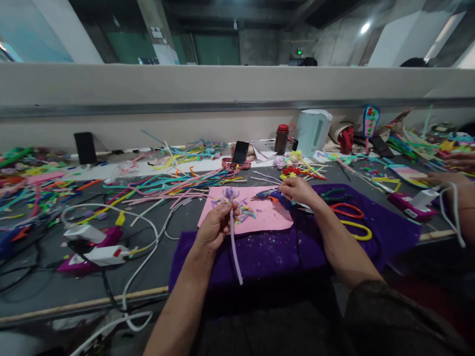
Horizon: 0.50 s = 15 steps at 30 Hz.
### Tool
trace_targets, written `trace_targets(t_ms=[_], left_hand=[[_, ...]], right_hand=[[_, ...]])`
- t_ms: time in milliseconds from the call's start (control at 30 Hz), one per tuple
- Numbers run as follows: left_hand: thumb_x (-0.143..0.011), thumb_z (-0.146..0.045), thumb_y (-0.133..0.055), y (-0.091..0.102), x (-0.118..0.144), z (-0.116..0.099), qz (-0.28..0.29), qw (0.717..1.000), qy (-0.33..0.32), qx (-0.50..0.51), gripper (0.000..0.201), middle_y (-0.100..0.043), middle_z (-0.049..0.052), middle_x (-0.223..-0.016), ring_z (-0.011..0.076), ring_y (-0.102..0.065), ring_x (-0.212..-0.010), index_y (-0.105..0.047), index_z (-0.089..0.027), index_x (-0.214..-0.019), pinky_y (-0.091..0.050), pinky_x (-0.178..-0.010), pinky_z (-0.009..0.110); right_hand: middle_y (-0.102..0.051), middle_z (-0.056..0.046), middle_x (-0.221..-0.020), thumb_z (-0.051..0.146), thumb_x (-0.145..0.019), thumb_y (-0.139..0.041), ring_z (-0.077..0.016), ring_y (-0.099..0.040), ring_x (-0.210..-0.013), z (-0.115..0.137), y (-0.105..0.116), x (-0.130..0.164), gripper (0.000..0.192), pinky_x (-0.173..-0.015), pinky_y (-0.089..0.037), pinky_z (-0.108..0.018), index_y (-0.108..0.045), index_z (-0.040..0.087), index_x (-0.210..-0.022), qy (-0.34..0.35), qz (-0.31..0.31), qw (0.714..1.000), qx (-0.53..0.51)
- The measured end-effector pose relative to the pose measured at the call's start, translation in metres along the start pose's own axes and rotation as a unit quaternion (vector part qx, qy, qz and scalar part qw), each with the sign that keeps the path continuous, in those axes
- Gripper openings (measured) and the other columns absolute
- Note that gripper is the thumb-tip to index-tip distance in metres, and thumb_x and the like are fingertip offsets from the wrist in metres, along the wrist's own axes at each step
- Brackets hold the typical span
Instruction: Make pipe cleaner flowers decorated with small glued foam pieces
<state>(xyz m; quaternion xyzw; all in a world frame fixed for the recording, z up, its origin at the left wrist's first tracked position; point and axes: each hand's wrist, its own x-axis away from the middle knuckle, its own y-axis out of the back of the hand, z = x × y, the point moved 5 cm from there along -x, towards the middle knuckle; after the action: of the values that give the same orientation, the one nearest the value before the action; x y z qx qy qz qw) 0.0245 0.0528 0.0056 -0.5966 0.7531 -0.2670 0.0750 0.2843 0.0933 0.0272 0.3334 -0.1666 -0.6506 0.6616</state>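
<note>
My left hand [217, 225] is closed around the stem of a lavender pipe-cleaner flower [230, 194], with the petals above my fingers. The long stem [235, 252] hangs down toward the table's front edge. My right hand [297, 190] is closed at the rear of a blue glue gun [272, 195], whose nozzle points left over a pink sheet [276, 222]. An orange trigger shows on the gun; my fingers hide part of its body. Small coloured pipe-cleaner scraps [247, 212] lie on the sheet between my hands.
Red-handled scissors [347, 211], a yellow handle [358, 230] and green pliers [336, 195] lie right on purple cloth [260, 257]. Chargers and white cables [107, 254] crowd the left. Behind stand a phone [240, 152], bottle [281, 140] and kettle [312, 132]. Another person's hands [451, 185] work at right.
</note>
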Motion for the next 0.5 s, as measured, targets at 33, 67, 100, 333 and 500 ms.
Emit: trace_targets(t_ms=[33,67,100,333,500], left_hand=[[-0.065,-0.025,-0.065,0.000,0.000,0.000,-0.001,1.000,-0.002,0.000,0.019,-0.060,0.001,-0.060,0.0032,-0.046,-0.039,-0.062,-0.011,-0.077,-0.026,-0.029,0.011],[-0.065,-0.026,-0.065,0.000,0.000,0.000,-0.001,1.000,-0.003,0.000,0.019,-0.060,0.001,-0.060,0.0030,-0.046,-0.039,-0.062,-0.011,-0.078,-0.026,-0.029,0.011],[-0.065,-0.026,-0.065,0.000,-0.001,0.000,0.001,1.000,-0.005,-0.002,0.020,-0.060,0.001,-0.060,0.0028,-0.046,-0.039,-0.062,-0.011,-0.078,-0.026,-0.029,0.011],[-0.064,-0.031,-0.067,-0.004,0.002,0.000,0.020,0.999,-0.021,-0.021,0.024,-0.060,0.001,-0.060,0.0027,-0.044,-0.038,-0.062,-0.011,-0.076,-0.025,-0.029,0.011],[-0.063,-0.030,-0.067,-0.001,0.003,-0.003,0.009,1.000,-0.029,-0.001,0.022,-0.059,0.000,-0.058,0.0031,-0.046,-0.038,-0.061,-0.012,-0.074,-0.025,-0.029,0.011]], right_hand=[[-0.054,0.001,-0.046,0.036,-0.074,-0.050,-0.0086,-0.047,-0.040,0.001,0.000,0.000,0.027,-0.042,-0.033,-0.020,-0.058,0.014,-0.061,0.000,-0.009,1.000,-0.006],[-0.054,0.001,-0.047,0.035,-0.074,-0.051,-0.0084,-0.047,-0.040,0.002,0.000,0.000,0.026,-0.042,-0.034,-0.020,-0.059,0.014,-0.063,0.002,-0.016,1.000,-0.014],[-0.056,0.000,-0.051,0.035,-0.073,-0.053,-0.0082,-0.047,-0.041,0.005,-0.002,0.001,0.024,-0.043,-0.034,-0.020,-0.061,0.013,-0.067,0.007,-0.016,0.999,-0.028],[-0.050,-0.007,-0.122,0.027,-0.061,-0.070,-0.0074,-0.055,-0.066,0.071,-0.075,0.016,0.070,-0.058,-0.045,-0.020,-0.044,0.023,-0.125,0.131,0.200,0.954,-0.179],[-0.060,-0.001,-0.070,0.035,-0.077,-0.055,-0.0076,-0.051,-0.053,0.084,-0.100,0.016,0.031,-0.048,-0.041,-0.018,-0.063,0.013,-0.096,0.118,0.267,0.936,-0.194]])
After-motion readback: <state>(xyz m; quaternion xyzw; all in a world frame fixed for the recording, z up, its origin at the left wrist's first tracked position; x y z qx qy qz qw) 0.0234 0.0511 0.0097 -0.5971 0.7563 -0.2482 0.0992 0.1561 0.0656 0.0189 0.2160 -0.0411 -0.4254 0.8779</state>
